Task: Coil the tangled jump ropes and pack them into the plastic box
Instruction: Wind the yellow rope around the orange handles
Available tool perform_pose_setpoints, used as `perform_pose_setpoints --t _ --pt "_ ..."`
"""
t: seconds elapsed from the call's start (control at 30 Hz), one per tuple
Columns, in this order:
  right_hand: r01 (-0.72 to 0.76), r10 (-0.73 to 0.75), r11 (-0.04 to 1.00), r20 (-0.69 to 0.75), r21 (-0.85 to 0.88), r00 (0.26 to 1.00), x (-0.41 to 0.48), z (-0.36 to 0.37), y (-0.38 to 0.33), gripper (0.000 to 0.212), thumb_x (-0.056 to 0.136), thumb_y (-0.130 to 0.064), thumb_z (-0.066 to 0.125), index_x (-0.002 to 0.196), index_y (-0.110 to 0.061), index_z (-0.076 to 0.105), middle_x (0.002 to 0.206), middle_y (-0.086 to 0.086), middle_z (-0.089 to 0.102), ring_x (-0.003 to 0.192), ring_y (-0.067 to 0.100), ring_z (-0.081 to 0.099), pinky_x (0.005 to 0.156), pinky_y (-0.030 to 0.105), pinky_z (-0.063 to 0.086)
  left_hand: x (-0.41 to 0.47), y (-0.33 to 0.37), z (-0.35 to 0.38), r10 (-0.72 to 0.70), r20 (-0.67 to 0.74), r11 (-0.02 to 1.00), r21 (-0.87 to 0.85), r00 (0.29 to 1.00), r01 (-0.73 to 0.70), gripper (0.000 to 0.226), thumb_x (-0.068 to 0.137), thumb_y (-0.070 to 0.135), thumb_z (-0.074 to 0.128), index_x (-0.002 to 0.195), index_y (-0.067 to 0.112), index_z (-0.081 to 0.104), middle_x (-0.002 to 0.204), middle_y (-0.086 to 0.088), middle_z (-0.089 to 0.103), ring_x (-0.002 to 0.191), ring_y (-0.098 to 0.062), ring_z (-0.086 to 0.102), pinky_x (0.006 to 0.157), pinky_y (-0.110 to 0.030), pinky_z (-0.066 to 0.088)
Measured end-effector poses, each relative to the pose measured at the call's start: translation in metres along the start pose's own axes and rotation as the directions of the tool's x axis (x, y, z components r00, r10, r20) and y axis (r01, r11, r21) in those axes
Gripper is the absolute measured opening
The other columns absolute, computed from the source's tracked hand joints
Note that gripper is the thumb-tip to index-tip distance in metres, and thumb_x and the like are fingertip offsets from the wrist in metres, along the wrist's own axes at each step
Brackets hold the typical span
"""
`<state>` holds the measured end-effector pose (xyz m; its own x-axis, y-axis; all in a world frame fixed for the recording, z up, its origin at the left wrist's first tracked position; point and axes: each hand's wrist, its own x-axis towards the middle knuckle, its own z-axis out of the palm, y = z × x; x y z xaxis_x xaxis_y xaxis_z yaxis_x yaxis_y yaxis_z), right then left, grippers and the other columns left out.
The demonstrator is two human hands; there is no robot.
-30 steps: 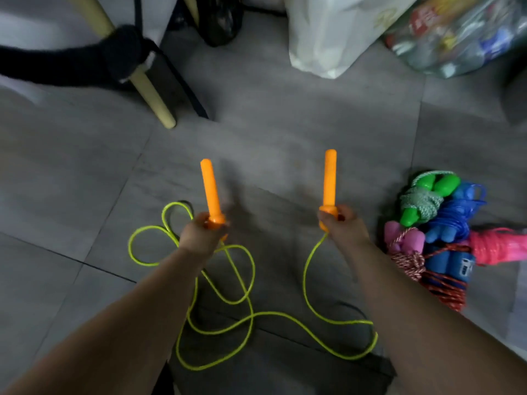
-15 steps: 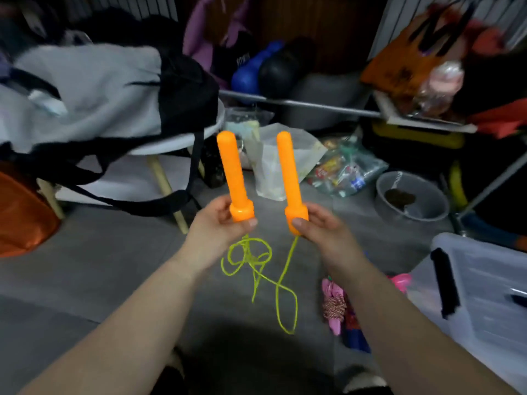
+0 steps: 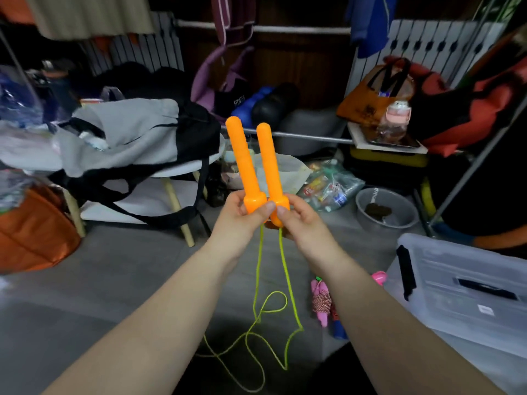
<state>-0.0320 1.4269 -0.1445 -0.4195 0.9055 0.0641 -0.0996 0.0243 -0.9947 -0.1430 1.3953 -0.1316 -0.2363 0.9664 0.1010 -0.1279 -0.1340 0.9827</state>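
Orange left handle and right handle of one jump rope stand upright, side by side, their collars touching. Left hand pinches the left collar and right hand the right; each grip is clenched on its collar, with the shafts free above the fingers. Both forearms reach forward, and the hands meet above the floor. Yellow-green cord hangs from the handles and loops on the floor. Plastic box stands to the right, with bundled ropes near it.

You have brought the two orange handles together, bases touching | yellow cord now hangs straighter, lifted higher
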Motion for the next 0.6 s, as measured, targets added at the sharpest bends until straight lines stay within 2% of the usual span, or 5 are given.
perform_pose_setpoints --t 0.17,0.37,0.47,0.53,0.6 --pt "-0.022 0.024 0.999 0.053 -0.034 0.998 -0.010 0.004 -0.009 0.019 0.097 -0.014 0.036 0.114 -0.018 0.041 0.099 0.004 0.057 0.064 0.006 0.062 0.056 0.009 0.046 -0.001 0.001 0.010 -0.040 -0.009 0.999 -0.002 0.999 0.040 0.014 0.085 0.003 0.057 0.093 0.011 0.048 0.077 0.001 0.057 0.067 -0.005 0.059 0.055 -0.010 0.048" --pt "-0.071 0.078 0.994 0.087 -0.084 0.993 -0.010 0.004 0.003 0.040 0.093 -0.013 0.046 0.129 -0.026 0.033 0.102 -0.002 0.053 0.050 0.002 0.057 0.057 0.014 0.049 0.002 -0.007 0.003 -0.205 -0.072 0.965 -0.182 0.976 0.189 0.005 0.087 0.012 0.054 0.084 0.013 0.058 0.073 0.000 0.064 0.081 -0.018 0.057 0.067 -0.030 0.048" --pt "-0.134 0.137 0.987 0.024 -0.089 0.990 -0.012 0.007 0.010 0.026 0.091 -0.013 0.048 0.116 -0.017 0.039 0.081 -0.002 0.051 0.041 -0.001 0.047 0.047 0.012 0.041 0.006 -0.013 0.000 -0.286 -0.112 0.931 -0.268 0.952 0.248 0.013 0.088 0.017 0.054 0.098 0.009 0.053 0.085 -0.004 0.061 0.097 -0.024 0.054 0.099 -0.040 0.040" --pt "-0.157 0.162 0.978 0.020 -0.140 0.987 -0.011 0.009 0.012 0.003 0.092 -0.015 0.046 0.095 -0.015 0.046 0.065 -0.001 0.048 0.033 -0.002 0.038 0.039 0.009 0.031 0.007 -0.020 -0.001 -0.328 -0.094 0.913 -0.285 0.940 0.291 0.012 0.089 0.020 0.052 0.096 0.011 0.054 0.084 -0.003 0.062 0.092 -0.021 0.056 0.104 -0.040 0.036" --pt "-0.157 0.164 0.966 0.015 -0.207 0.986 -0.008 0.010 0.014 0.015 0.093 -0.018 0.046 0.078 -0.017 0.046 0.049 -0.009 0.045 0.030 -0.001 0.035 0.036 0.008 0.026 0.004 -0.029 0.000 -0.369 -0.053 0.891 -0.304 0.928 0.338 0.011 0.089 0.024 0.051 0.091 0.014 0.056 0.082 -0.003 0.063 0.088 -0.019 0.057 0.105 -0.040 0.035"
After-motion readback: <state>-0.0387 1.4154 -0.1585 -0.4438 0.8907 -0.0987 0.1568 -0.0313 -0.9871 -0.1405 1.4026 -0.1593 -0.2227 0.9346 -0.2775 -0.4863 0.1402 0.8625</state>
